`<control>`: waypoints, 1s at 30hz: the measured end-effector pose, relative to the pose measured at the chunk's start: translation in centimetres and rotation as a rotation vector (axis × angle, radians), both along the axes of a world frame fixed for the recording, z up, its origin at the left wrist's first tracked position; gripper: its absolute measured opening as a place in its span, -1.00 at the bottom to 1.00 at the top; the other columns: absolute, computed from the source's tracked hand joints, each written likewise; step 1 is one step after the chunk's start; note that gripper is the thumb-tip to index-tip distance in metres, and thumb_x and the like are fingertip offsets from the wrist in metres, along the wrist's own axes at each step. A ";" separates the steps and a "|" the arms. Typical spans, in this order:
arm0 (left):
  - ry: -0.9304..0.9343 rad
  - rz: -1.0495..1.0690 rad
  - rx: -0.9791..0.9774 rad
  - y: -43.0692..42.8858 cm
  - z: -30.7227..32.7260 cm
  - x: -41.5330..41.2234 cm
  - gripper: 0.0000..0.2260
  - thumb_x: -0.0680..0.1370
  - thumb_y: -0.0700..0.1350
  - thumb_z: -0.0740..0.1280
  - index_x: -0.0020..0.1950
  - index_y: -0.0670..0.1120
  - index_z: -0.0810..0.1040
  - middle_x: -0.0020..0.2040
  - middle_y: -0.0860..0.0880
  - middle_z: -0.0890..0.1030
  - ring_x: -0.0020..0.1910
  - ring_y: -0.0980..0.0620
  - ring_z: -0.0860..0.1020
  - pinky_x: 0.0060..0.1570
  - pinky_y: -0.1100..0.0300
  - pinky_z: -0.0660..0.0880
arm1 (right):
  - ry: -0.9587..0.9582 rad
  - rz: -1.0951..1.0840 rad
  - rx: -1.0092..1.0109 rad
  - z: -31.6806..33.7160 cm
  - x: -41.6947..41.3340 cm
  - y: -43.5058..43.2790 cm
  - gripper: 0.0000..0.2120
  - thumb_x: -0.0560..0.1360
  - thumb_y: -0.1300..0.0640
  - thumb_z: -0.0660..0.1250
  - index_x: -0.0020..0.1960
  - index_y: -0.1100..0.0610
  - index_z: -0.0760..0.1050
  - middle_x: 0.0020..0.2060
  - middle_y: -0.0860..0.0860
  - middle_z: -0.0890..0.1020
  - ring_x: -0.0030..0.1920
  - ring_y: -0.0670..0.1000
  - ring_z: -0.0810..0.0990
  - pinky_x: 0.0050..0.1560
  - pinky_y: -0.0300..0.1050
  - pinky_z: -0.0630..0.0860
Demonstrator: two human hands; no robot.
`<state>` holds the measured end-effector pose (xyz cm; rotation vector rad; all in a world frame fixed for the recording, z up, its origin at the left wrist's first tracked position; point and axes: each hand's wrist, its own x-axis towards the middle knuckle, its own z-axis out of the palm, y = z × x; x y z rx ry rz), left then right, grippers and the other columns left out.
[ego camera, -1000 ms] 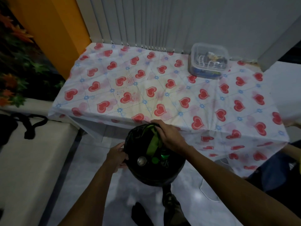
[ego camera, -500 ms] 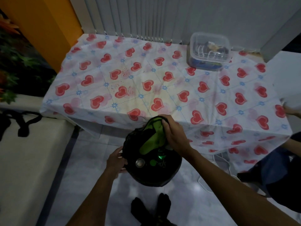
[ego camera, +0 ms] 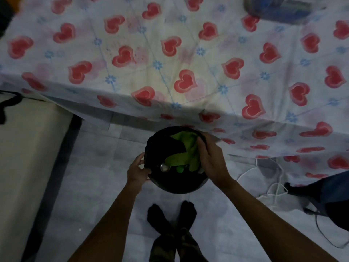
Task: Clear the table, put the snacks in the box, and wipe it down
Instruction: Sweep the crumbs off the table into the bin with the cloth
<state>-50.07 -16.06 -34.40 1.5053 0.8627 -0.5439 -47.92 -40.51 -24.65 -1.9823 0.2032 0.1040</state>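
Observation:
A black bin lined with a black bag (ego camera: 176, 183) stands on the floor below the near edge of the table, which is covered by a heart-print cloth (ego camera: 170, 59). My left hand (ego camera: 137, 170) grips the bin's left rim. My right hand (ego camera: 210, 159) is at the right rim, closed on a green cloth (ego camera: 186, 148) that lies inside the bin. A round metal can top (ego camera: 164, 167) shows in the bin beside green bits. The clear plastic snack box (ego camera: 279, 6) sits at the table's far right, cut off by the frame's top edge.
A cream bench (ego camera: 24, 157) with a black strap runs along the left. White cables (ego camera: 272, 184) lie on the tiled floor at the right, next to a dark bag and another person's leg. My feet in black socks (ego camera: 171, 214) are under the bin.
The view has tilted down and come closer to the table edge. My right hand stays on the green cloth at the bin's rim, with more of the cloth now showing; my left hand keeps the rim.

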 end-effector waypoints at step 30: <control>-0.039 -0.180 0.152 4.4 -23.2 4.6 -0.32 0.42 -0.44 0.40 0.44 0.10 0.47 0.23 -0.03 0.54 0.21 -0.12 0.54 0.00 -0.17 0.65 | 0.519 -0.091 -0.254 -30.1 1.5 -1.8 -0.71 0.69 0.02 0.08 0.15 0.20 0.46 -0.12 0.09 0.59 -0.11 0.14 0.59 -0.16 -0.08 0.45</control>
